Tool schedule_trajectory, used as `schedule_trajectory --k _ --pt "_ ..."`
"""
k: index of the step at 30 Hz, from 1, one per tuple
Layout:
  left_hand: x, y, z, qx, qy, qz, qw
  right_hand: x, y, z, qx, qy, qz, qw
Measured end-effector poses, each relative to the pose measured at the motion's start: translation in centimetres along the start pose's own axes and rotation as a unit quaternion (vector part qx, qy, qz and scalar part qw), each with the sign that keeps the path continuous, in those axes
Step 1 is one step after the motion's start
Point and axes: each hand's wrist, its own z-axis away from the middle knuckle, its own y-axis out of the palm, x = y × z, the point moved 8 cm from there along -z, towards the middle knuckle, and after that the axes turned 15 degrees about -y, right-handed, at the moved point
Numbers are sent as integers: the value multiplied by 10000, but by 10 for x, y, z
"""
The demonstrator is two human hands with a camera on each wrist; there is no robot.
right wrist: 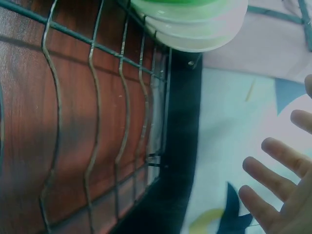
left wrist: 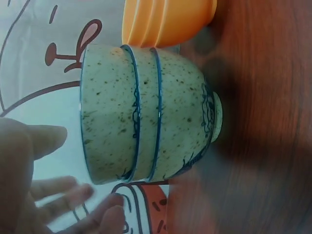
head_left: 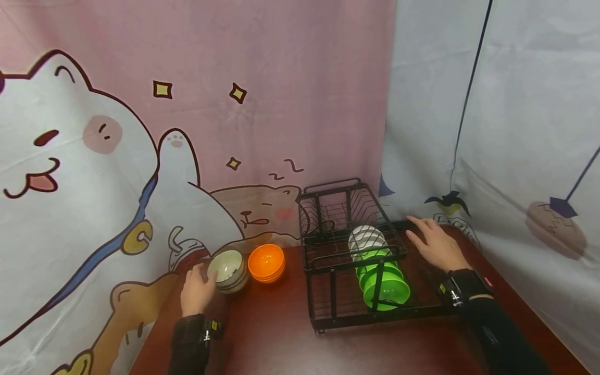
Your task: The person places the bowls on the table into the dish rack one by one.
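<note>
1. Rack [head_left: 333,291] marks the places here: the nested speckled bowls [head_left: 229,272] stand upright on the table [head_left: 262,333] well to its left, with the nested orange bowls [head_left: 266,263] between.
2. From where I stand, the left hand [head_left: 197,289] is beside the speckled bowls, on the side away from the rack, thumb and fingers parted and gripping nothing. I can't tell whether it brushes them. I take the step to be picking up from that stack.
3. Best to hook the thumb over the top rim, fingers down the outside, and lift straight up; nested bowls probably cling, so check that only the wanted number rises.
4. I'd keep the orange bowls on the rack side unbumped; pulling toward the rack too soon could knock them.
5. The right hand [head_left: 438,247] is spread and free at the rack's right side, holding nothing. It would serve well steadying the frame or taking a bowl over.
6. Green bowls [head_left: 390,289] and white bowls [head_left: 363,239] stand on edge in the rack's lower tier. Any bowl joining them should be turned likewise and kept low, as the upper shelf could catch its rim.
</note>
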Motion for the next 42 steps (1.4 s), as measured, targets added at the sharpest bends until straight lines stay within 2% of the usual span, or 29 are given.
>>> schedule_trajectory --k 2,4,11,19,27,30,34,38,42 --pt "1 5 -4 120 -107 -168 9997 -4 6 0 153 124 -162 9997" --pt "0 7 -7 89 -189 -285 9994 -6 12 0 290 221 -303 9989" --pt "-2 10 -12 28 -391 -221 9990 -10 26 3 544 396 -455 9967" --pt "-3 9 -12 293 -262 -96 9992 -20 36 7 636 561 -633 9944" --pt "-7 5 -12 398 -109 -143 9990 -24 32 3 437 698 -849 9930" --pt "-8 -3 -13 163 -14 -200 9997 -24 30 1 308 766 -1029 9913" --pt "-19 -20 -11 -391 168 -145 9990 -20 22 -5 160 819 -1279 9883" --pt "-43 -40 -8 -591 197 -45 9980 -7 5 -17 50 804 -1403 9868" --pt "-75 -61 0 -670 371 63 9970 11 -16 -36 -88 663 -1580 9852"
